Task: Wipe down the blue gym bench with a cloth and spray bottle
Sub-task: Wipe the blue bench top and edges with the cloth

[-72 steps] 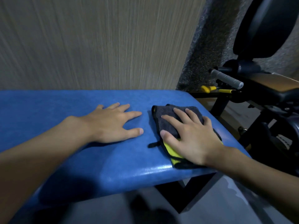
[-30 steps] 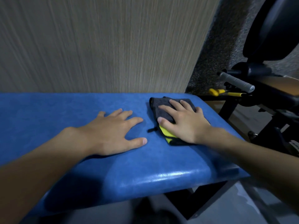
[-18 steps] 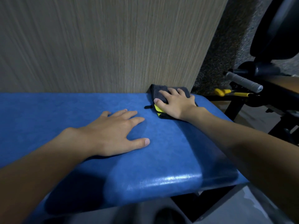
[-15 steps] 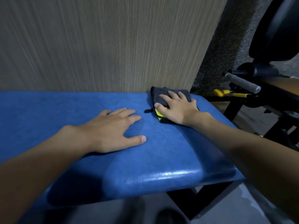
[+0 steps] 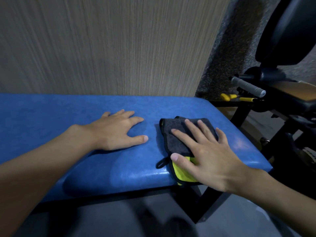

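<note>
Wiping is the step in hand, as I read it. Nearest the person, the right hand (image 5: 206, 156) lies flat, fingers straight and spread, on a folded dark-grey microfibre cloth with black trim and a yellow underside (image 5: 172, 134), pressing it onto the padded blue vinyl gym bench (image 5: 68, 117). The cloth sits near the bench's right end. Its yellow corner hangs just over the near edge, and a small black loop sticks out at its left beside the thumb. A little farther in and to the left, the left hand (image 5: 118, 130) rests open on bare blue padding, palm down, fingers spread, apart from the cloth. I take it to be a brace.

The near edge shines a little, which could be damp or only lamp glare; I cannot tell which. The next move, to my mind, calls for steady downward pressure while the cloth slides across the pad. The overhanging corner needs keeping from catching on the edge, and the left hand needs shifting off whichever strip is due next.

As for containers, the spray bottle the job calls for is nowhere in view, so nothing can be said of what it holds. Beyond the bench rises a pale wood-grain wall panel (image 5: 102, 48). Off to the right stands a black padded exercise machine (image 5: 290, 31) with a grey grip handle (image 5: 248, 87).
</note>
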The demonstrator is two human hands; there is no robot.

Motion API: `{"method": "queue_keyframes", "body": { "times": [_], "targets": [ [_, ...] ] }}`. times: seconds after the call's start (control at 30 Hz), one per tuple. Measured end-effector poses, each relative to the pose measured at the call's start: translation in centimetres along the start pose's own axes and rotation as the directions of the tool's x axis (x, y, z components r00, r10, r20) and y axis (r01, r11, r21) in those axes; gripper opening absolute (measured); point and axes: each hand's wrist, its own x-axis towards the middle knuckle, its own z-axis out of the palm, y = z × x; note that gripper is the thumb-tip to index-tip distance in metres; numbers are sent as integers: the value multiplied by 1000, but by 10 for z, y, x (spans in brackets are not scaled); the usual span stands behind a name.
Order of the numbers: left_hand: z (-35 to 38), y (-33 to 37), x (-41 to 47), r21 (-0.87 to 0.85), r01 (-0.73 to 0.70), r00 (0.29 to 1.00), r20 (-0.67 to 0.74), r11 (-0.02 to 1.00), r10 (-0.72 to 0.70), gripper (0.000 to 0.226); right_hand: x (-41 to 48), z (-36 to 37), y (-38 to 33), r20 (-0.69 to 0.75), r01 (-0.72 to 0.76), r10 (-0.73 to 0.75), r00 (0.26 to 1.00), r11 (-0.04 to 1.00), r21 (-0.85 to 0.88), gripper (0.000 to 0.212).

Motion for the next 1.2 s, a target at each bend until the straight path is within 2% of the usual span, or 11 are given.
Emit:
{"method": "queue_keyframes", "body": {
  "times": [0.2,0.53,0.67,0.87,1.03,1.1,1.2],
  "targets": [
    [0,-7,5,18,-11,1000,23,1000,10,115,39,1,-6,1,-44,44,999,999,1,86],
    [7,-7,1,15,-22,1000,-10,1000,22,117,196,5,8,0,-114,114,994,993,24,73],
    [7,-5,0,-34,-10,1000,2,999,10,117,218,3,6,14,-167,167,986,985,31,72],
    [6,-13,-5,-93,-39,998,-58,995,34,110,172,5,5,50,-113,110,993,992,59,72],
    [6,-19,-4,-83,-64,991,-126,995,53,69,91,4,-6,49,-34,31,998,998,49,76],
    [5,-18,-3,-78,-58,989,-140,995,47,74,58,3,-11,28,-3,2,1000,999,42,84],
    [5,-12,-5,-90,-49,990,-138,995,37,97,17,0,-15,38,45,-46,998,999,24,89]
  ]
}}
